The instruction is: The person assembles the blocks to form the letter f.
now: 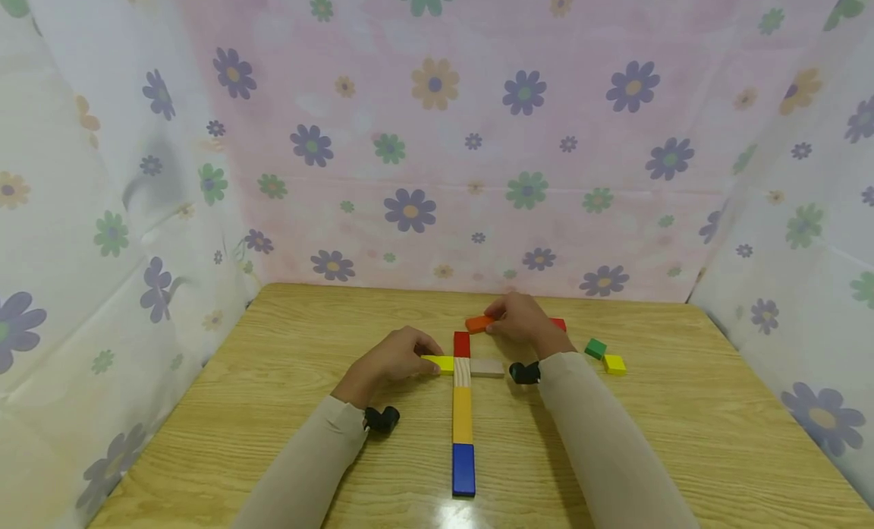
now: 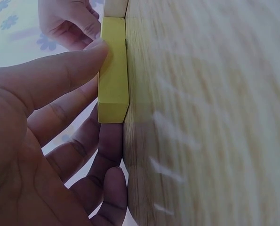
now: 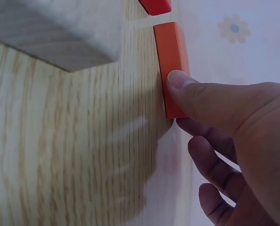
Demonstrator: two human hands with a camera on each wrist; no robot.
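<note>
My left hand (image 1: 396, 354) pinches a yellow block (image 2: 114, 70) between thumb and fingers, flat on the table at the left of a cross of blocks. Past the cross's far end, my right hand (image 1: 522, 319) grips an orange block (image 3: 170, 61) by its right end. In the head view the cross has a red block (image 1: 461, 344) at its far tip, a striped pale block (image 1: 462, 372) at the crossing and a greyish wooden block (image 1: 487, 368) on the right. Nearer me, an orange-yellow block (image 1: 462, 415) and a blue block (image 1: 463, 470) continue the line.
Beyond my right wrist, another red block (image 1: 558, 324) shows partly. Right of it lie a green block (image 1: 595, 348) and a small yellow block (image 1: 614, 364). A flowered cloth (image 1: 437, 149) hangs along the far edge of the wooden table (image 1: 273, 430).
</note>
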